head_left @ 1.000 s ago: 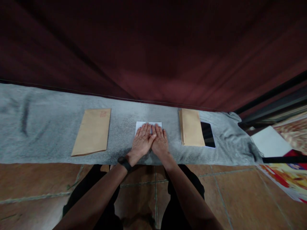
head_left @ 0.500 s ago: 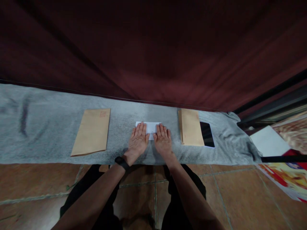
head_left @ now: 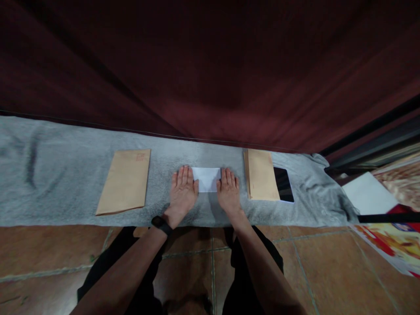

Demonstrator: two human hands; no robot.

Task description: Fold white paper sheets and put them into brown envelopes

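Note:
A small white sheet of paper (head_left: 206,179), which looks folded, lies flat on the grey cloth between my hands. My left hand (head_left: 183,188) rests palm down at its left end, fingers stretched out and thumb at the paper's edge. At the right end my right hand (head_left: 229,192) lies flat in the same way, its thumb touching the paper's edge. Neither hand grips anything. To the left is a brown paper envelope (head_left: 126,181). Right of my right hand lie stacked brown envelopes (head_left: 262,175), partly covering a dark-screened tablet or phone (head_left: 284,184).
The grey cloth (head_left: 72,175) covers a long narrow surface and is rumpled at its right end. A dark red curtain (head_left: 210,87) hangs along the far side. A black bar (head_left: 387,218) and printed packaging (head_left: 393,245) are at the right, above the tiled floor (head_left: 315,262).
My hands have slid apart, the left one leftward and the right one slightly rightward. More of the white paper now shows between them.

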